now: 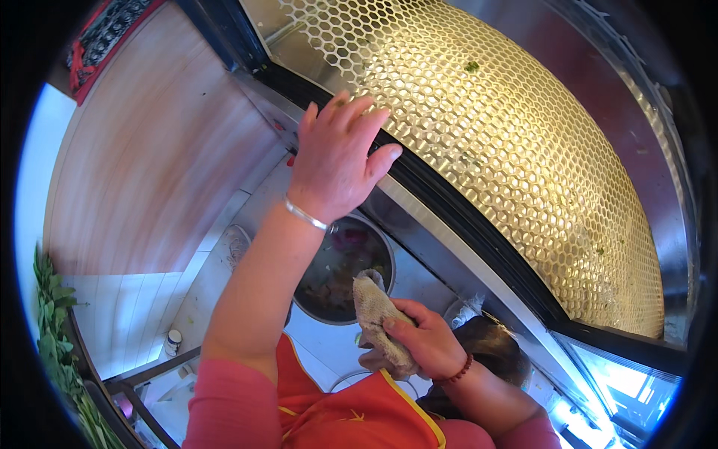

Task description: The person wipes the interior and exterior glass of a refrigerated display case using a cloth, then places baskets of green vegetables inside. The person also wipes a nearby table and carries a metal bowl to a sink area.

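My left hand (339, 154), with a silver bangle at the wrist, reaches over the black door track (449, 188) of a metal display case, its fingers spread and nothing in them. Beyond the track lies a white honeycomb mesh mat (493, 146), lit yellow, with a few green scraps on it. My right hand (429, 339), wearing a beaded bracelet, grips a bunched, dirty beige cloth (376, 317) low in front of my red apron (364, 412). Behind the cloth a round metal basin (342, 269) of murky water stands on the floor, with scraps in it.
A wood-grain panel (146, 151) rises at the left. Leafy greens (53, 325) lie along the left edge, and a small jar (173, 341) stands on the floor nearby. A dark plastic bag (488, 348) sits right of my right hand, below the case's metal edge.
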Tool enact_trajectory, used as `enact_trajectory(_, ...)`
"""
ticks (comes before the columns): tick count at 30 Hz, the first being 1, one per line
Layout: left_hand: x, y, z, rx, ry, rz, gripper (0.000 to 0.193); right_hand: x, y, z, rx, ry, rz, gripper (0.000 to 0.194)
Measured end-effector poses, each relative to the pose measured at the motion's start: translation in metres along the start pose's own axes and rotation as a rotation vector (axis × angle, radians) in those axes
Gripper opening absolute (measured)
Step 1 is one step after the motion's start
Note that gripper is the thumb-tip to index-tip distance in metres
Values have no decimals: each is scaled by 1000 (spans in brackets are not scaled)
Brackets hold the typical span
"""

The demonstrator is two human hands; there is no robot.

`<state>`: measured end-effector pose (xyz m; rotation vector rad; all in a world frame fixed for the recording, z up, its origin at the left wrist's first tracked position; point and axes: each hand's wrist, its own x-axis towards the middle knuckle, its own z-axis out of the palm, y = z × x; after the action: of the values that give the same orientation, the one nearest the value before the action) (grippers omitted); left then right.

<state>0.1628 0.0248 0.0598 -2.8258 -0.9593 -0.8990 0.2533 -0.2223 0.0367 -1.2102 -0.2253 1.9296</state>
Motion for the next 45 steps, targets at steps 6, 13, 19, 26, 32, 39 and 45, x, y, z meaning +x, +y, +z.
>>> enact_trajectory(6, -100, 10, -16, -63, 31, -285, 38, -10, 0, 7, 115, -168, -47, 45)
enact_trajectory(13, -213, 43, -21, -515, -44, -915, 34, 9, 4, -4, 371, -463, -171, 40)
enact_trajectory(19, -266, 111, -36, -619, -137, -958, 33, 17, 2, -7, 406, -516, -322, 40)
enact_trajectory(26, -278, 178, -81, -454, -421, -883, 37, -24, -26, 9, 219, -249, -721, 27)
enact_trajectory(32, -282, 174, -55, -530, -467, -823, 40, -42, -90, -15, -940, 523, -1130, 46)
enact_trajectory(39, -289, 147, -24, -651, -443, -906, 42, 22, -124, 0, -1540, 762, -839, 36)
enact_trajectory(45, -310, 117, -19, -671, -366, -965, 38, 116, -161, 83, -1649, 739, -772, 30)
